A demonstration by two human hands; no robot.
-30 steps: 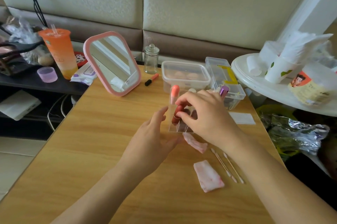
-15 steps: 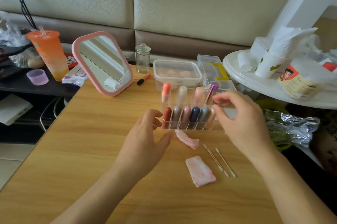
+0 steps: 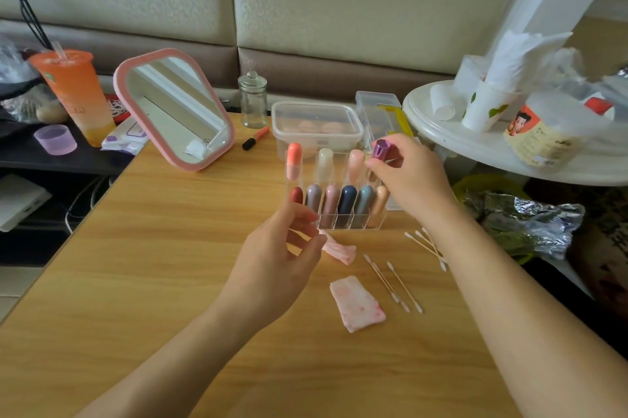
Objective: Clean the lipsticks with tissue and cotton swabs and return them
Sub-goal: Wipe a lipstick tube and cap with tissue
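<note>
Nearest: tissue [image 3: 356,308] beside cotton swabs [image 3: 394,283]. My left hand [image 3: 282,264] hovers relaxed and empty, just before the lipstick rack [image 3: 343,218]. Farther, my right hand [image 3: 413,179] pinches the purple lipstick [image 3: 380,148] at the rack's far right corner.

Both bare forearms come in from the lower edge and converge as they extend forward. The left grip [image 3: 272,258] is raised with its palm turned to the right, thumb up, fingers loosely curled and slightly parted, holding nothing. The right grip [image 3: 411,179] is farther forward, the back of the hand facing the camera. Its thumb and fingers pinch a purple lipstick [image 3: 380,148].
</note>
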